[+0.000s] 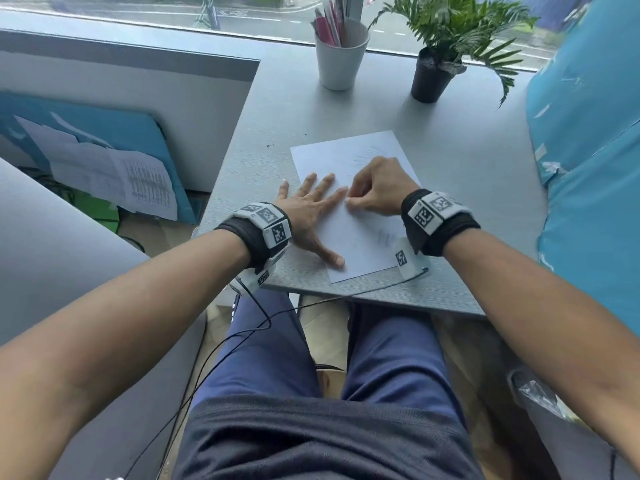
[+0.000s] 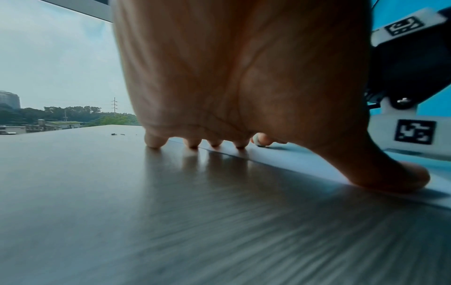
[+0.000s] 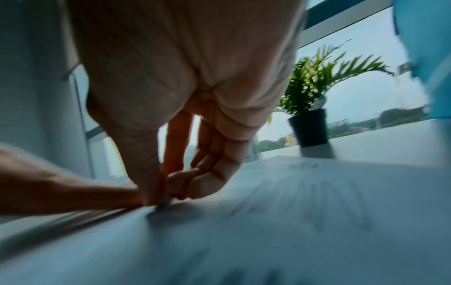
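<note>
A white sheet of paper [image 1: 332, 154] with faint pencil marks lies on the grey desk [image 1: 467, 202]. My left hand [image 1: 311, 213] lies flat with its fingers spread, pressing the sheet's left edge; the little finger rests on the bare desk. In the left wrist view the left hand's fingertips [image 2: 240, 144] touch the paper [image 2: 305, 160]. My right hand [image 1: 348, 201] pinches a small whitish piece, like an eraser [image 3: 163, 202], between thumb and fingers, its tip on the paper [image 3: 292, 212] next to the left hand's index finger [image 3: 61, 192]. The piece [image 2: 257, 139] also shows past the left fingers.
At the desk's far edge by the window stand a white cup of pens [image 1: 341, 57] and a black potted plant [image 1: 431, 76]. A blue surface [image 1: 588, 150] borders the right side and a grey partition [image 1: 138, 98] the left. A black cable [image 1: 381, 289] runs along the desk's near edge.
</note>
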The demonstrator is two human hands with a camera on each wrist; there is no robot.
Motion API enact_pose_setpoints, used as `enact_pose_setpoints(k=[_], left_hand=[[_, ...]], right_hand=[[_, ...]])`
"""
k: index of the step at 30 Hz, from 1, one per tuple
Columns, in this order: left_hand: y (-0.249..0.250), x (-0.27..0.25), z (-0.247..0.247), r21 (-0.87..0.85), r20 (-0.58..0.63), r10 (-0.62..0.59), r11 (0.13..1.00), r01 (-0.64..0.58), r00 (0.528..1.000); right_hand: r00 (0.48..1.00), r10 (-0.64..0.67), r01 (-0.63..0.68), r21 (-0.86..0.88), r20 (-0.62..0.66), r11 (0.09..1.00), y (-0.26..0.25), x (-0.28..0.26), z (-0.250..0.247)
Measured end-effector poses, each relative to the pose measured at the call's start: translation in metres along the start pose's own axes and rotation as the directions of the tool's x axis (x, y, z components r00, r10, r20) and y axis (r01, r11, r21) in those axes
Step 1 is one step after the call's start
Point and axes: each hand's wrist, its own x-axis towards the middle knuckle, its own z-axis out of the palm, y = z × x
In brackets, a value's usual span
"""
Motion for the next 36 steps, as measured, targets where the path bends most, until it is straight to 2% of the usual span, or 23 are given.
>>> enact_pose_setpoints(k=[2,4,5,9,10,12,14,15,16,18,20,21,24,26,29,31,33,35,36], left_hand=[[0.0,0.0,-0.001,0.009,0.007,-0.009,1.0,0.009,1.0],[0.0,0.0,0.0,0.022,0.017,-0.015,1.0,0.015,1.0],[0.0,0.0,0.0,0.026,0.02,-0.018,1.0,0.017,1.0],[0.003,0.002,-0.002,0.033,0.018,-0.03,0.999,0.03,0.999],[0.003,0.002,-0.003,0.034,0.022,-0.035,0.999,0.034,0.999],[0.002,0.003,-0.002,0.035,0.024,-0.037,0.999,0.036,0.999],[0.001,0.004,-0.001,0.035,0.023,-0.031,0.999,0.03,0.999],[0.001,0.003,-0.001,0.036,0.026,-0.026,0.999,0.025,0.999],[0.001,0.002,-0.001,0.036,0.029,-0.022,0.999,0.021,0.999],[0.001,0.002,-0.001,0.028,0.033,-0.016,0.999,0.015,0.999],[0.001,0.001,-0.002,0.02,0.024,-0.012,1.0,0.012,1.0],[0.001,0.001,-0.002,0.022,0.023,-0.014,1.0,0.013,1.0],[0.0,0.003,-0.002,0.027,0.033,-0.017,1.0,0.016,0.999],[0.001,0.002,-0.002,0.033,0.04,-0.017,0.999,0.015,0.999],[0.005,0.001,-0.003,0.033,0.045,-0.022,0.999,0.021,0.999],[0.006,0.001,-0.005,0.029,0.042,-0.028,0.999,0.027,0.999],[0.005,0.003,-0.005,0.028,0.033,-0.034,0.999,0.033,0.999],[0.004,0.004,-0.004,0.048,0.028,-0.037,0.998,0.036,0.999],[0.003,0.003,-0.004,0.053,0.034,-0.038,0.998,0.036,0.999]], right_hand=[[0.991,-0.045,0.046,0.0,0.127,0.999,-0.011,-0.015,0.01],[0.957,-0.093,0.094,0.007,0.276,0.996,-0.019,-0.03,0.017],[0.953,-0.092,0.094,0.007,0.29,0.996,-0.017,-0.029,0.015],[1.0,0.01,-0.011,0.012,0.022,1.0,-0.001,-0.004,0.0],[1.0,0.012,-0.012,0.014,0.016,1.0,-0.003,-0.005,0.002],[0.992,-0.029,0.027,0.018,0.124,0.999,-0.014,-0.02,0.012],[0.954,-0.081,0.079,0.018,0.288,0.997,-0.024,-0.038,0.02],[0.943,-0.087,0.087,0.012,0.323,0.996,-0.024,-0.038,0.018],[0.952,-0.073,0.076,0.002,0.298,0.997,-0.021,-0.033,0.014],[0.992,-0.002,0.003,-0.008,0.128,1.0,-0.009,-0.015,0.002],[0.999,0.045,-0.045,-0.009,0.004,0.999,-0.001,-0.005,-0.003],[0.999,0.036,-0.035,-0.022,0.022,0.999,-0.003,-0.008,-0.002],[0.967,-0.05,0.061,-0.038,0.252,0.997,-0.021,-0.033,0.015],[0.951,-0.068,0.08,-0.027,0.303,0.996,-0.023,-0.035,0.015],[0.995,0.011,-0.008,-0.032,0.097,0.999,-0.007,-0.011,0.002],[0.999,0.022,-0.021,-0.019,0.036,1.0,-0.005,-0.007,0.002],[0.991,-0.034,0.036,-0.013,0.133,0.999,-0.016,-0.023,0.011],[0.95,-0.096,0.105,-0.015,0.296,0.994,-0.026,-0.041,0.02],[0.937,-0.102,0.113,-0.014,0.335,0.994,-0.024,-0.042,0.019]])
